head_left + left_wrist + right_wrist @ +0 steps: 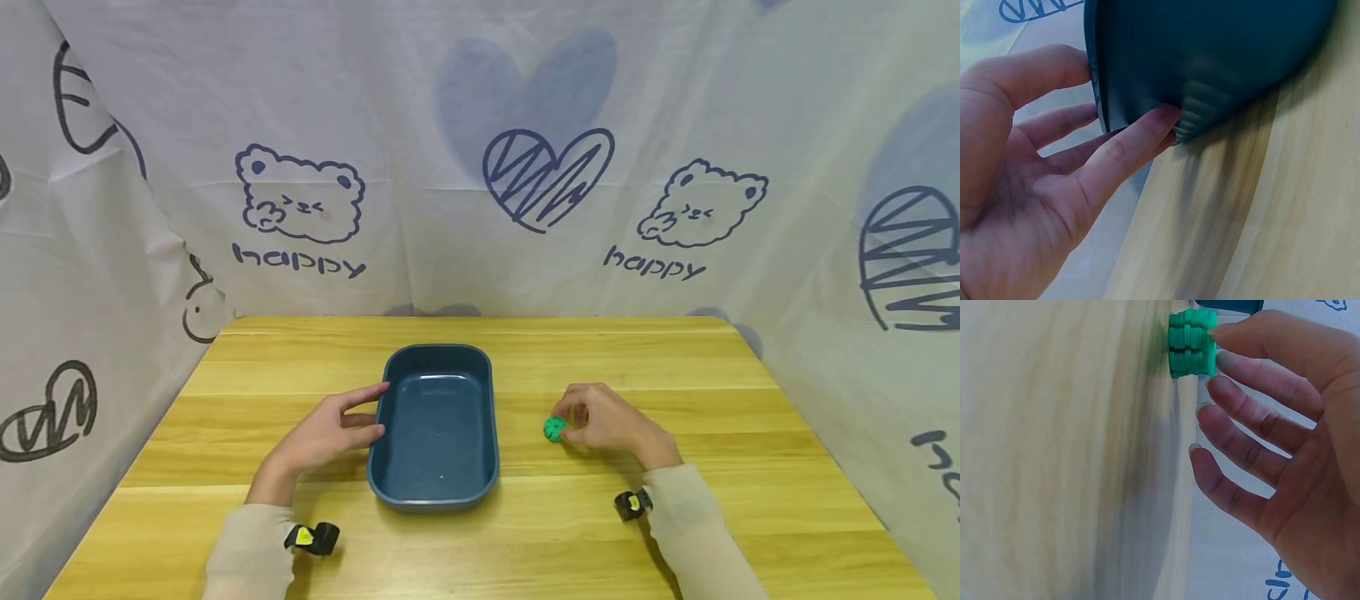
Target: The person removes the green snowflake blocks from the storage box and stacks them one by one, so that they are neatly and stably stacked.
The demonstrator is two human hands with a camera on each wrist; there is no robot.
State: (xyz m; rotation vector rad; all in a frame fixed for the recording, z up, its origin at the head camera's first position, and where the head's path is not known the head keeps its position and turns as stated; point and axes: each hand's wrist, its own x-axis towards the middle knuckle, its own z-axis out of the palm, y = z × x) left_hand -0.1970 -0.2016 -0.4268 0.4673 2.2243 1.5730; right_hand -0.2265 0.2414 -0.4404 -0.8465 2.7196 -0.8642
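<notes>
My left hand (330,437) rests beside a deep dark-blue rectangular tray (371,475), its extended fingertips at the left rim. In the left wrist view the thumb lies against the tray's outer wall (1147,56) and the other fingers reach the rim. To the right of the tray, my right hand (607,425) pinches at a small stack of green notched plastic discs (553,429). Seen from the right wrist, the thumb and index fingertip meet the upper edge of the stack (1188,350), which stands on the table, while the other fingers hang loosely curved.
A light wooden table (675,358) carries the tray and the discs. Behind it and at both sides hangs a white cloth (450,250) printed with bears and hearts. A black strap-on camera (318,538) sits on the left wrist, another camera (633,503) on the right.
</notes>
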